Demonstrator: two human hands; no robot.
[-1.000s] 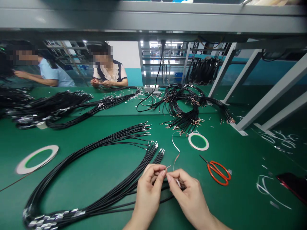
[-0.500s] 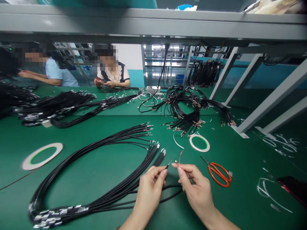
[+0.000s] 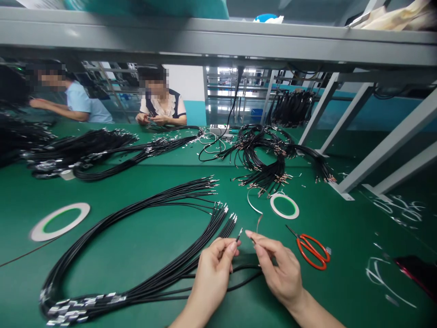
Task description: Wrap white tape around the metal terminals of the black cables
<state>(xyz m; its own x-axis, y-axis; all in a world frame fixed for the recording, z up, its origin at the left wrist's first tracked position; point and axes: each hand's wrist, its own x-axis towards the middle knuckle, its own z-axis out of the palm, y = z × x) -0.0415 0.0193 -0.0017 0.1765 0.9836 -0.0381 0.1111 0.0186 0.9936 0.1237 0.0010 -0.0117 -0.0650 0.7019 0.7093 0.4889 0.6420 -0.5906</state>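
My left hand (image 3: 213, 271) pinches the end of a single black wire (image 3: 239, 234) whose metal tip points up and right. My right hand (image 3: 278, 269) pinches the free end of a thin tape strip (image 3: 258, 222) that runs back to a small white tape roll (image 3: 284, 206). The two hands sit a few centimetres apart, just above the green table (image 3: 143, 237). A long looped bundle of black wires (image 3: 153, 218) lies to the left of my hands, its ends fanned out near them.
Red-handled scissors (image 3: 311, 248) lie right of my right hand. A larger tape ring (image 3: 59, 221) sits at the left. More wire bundles (image 3: 269, 159) fill the far side, where two other people work. Slanted grey shelf supports (image 3: 385, 141) stand at the right.
My hands were together at the wire tip with the tape; they have drawn apart, the right hand pulling the tape end rightward. The view has tilted slightly.
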